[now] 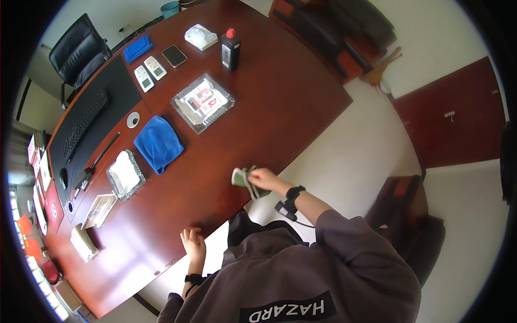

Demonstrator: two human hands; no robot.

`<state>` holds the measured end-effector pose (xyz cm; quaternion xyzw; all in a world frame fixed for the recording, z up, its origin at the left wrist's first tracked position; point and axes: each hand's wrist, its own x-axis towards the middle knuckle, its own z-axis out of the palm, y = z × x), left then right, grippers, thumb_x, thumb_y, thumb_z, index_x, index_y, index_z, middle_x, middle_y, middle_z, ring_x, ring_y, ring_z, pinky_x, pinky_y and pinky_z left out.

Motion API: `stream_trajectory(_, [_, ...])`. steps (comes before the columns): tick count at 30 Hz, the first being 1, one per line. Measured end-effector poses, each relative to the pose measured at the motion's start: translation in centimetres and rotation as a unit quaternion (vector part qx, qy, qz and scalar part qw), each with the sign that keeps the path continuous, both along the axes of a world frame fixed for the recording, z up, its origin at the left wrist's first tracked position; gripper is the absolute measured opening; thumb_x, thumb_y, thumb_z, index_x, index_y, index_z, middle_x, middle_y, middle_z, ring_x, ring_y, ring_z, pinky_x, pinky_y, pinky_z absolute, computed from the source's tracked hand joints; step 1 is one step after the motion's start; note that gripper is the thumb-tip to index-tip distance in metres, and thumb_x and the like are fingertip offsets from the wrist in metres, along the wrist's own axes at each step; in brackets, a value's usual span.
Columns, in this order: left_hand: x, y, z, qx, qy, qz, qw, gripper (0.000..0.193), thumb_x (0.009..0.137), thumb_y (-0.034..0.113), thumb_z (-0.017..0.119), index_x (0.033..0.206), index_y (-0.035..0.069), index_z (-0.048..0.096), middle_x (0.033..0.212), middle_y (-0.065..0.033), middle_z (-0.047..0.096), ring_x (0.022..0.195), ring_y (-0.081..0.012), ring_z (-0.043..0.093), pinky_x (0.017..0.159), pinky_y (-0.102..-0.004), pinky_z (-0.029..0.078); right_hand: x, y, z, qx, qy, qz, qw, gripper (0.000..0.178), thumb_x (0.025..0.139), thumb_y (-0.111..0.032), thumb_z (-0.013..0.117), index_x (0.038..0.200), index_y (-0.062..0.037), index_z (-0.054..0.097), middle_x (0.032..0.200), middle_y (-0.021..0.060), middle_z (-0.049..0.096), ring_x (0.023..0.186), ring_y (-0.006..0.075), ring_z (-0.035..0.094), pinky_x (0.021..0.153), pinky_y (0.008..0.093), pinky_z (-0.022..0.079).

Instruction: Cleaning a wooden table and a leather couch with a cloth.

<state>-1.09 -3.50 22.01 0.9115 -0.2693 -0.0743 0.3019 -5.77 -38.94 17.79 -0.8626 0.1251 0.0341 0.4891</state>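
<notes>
My right hand [263, 178] is closed on a small green cloth-like thing with white edging [240, 178], just above the desk near its front edge. Its exact kind is unclear. My left hand [193, 243] is at the same edge, fingers loosely bent and apart, with nothing in it. Beyond the hands, a blue cloth [159, 144] lies crumpled on the brown desk [215, 161]. On either side of the cloth sit two clear ribbed trays, the right tray [230, 100] holding printed packets and the left tray [141, 182] something white.
A black bottle with a red cap [230, 51], a tissue pack [201, 37], a phone [174, 56] and two white remotes [149, 74] stand or lie toward the far side. A keyboard [86, 121] is at the left. Dark armchairs [404, 231] stand right of the desk.
</notes>
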Motion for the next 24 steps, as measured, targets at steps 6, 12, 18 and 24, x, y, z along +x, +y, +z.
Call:
stream_trajectory(6, [2.5, -6.0, 1.7, -0.044, 0.058, -0.023, 0.997, 0.015, 0.071, -0.005, 0.048, 0.08, 0.002, 0.058, 0.082, -0.0124, 0.052, 0.069, -0.0289, 0.049, 0.063, -0.0374, 0.041, -4.4, -10.1, -1.2, 0.085, -0.011, -0.283, 0.955, 0.03, 0.09, -0.027, 0.05, 0.081, 0.0007, 0.058, 0.067, 0.0075, 0.058, 0.063, 0.0151, 0.053, 0.059, 0.0324, 0.042])
stream_trajectory(12, [2.5, -14.0, 3.9, -0.029, 0.022, -0.113, 0.993, 0.013, 0.073, -0.003, 0.049, 0.074, 0.003, 0.06, 0.08, -0.0115, 0.056, 0.07, -0.0302, 0.056, 0.061, -0.0381, 0.045, -10.9, -16.4, -4.3, 0.141, -0.056, -0.424, 0.893, 0.031, 0.09, -0.028, 0.047, 0.085, 0.001, 0.058, 0.076, 0.007, 0.061, 0.071, 0.0178, 0.055, 0.067, 0.0328, 0.043])
stream_trajectory(18, [-1.1, -23.3, 5.0, -0.036, -0.035, -0.205, 0.977, 0.011, 0.071, 0.0, 0.051, 0.072, 0.006, 0.06, 0.078, -0.0107, 0.056, 0.069, -0.0297, 0.055, 0.06, -0.0389, 0.044, -21.2, -24.0, -2.1, 0.534, -0.258, -0.505, 0.627, 0.034, 0.094, -0.029, 0.042, 0.112, -0.0023, 0.054, 0.11, 0.0071, 0.059, 0.102, 0.0194, 0.054, 0.09, 0.0336, 0.041])
stream_trajectory(24, [-5.5, -33.1, 2.1, -0.023, -0.019, -0.307, 0.951, 0.01, 0.074, 0.002, 0.052, 0.073, 0.005, 0.062, 0.078, -0.0117, 0.057, 0.075, -0.0321, 0.058, 0.065, -0.0396, 0.047, -32.6, -28.3, 11.2, 0.343, -0.354, -0.399, 0.773, 0.039, 0.094, -0.031, 0.04, 0.119, -0.0035, 0.049, 0.121, 0.01, 0.052, 0.112, 0.022, 0.049, 0.098, 0.038, 0.038])
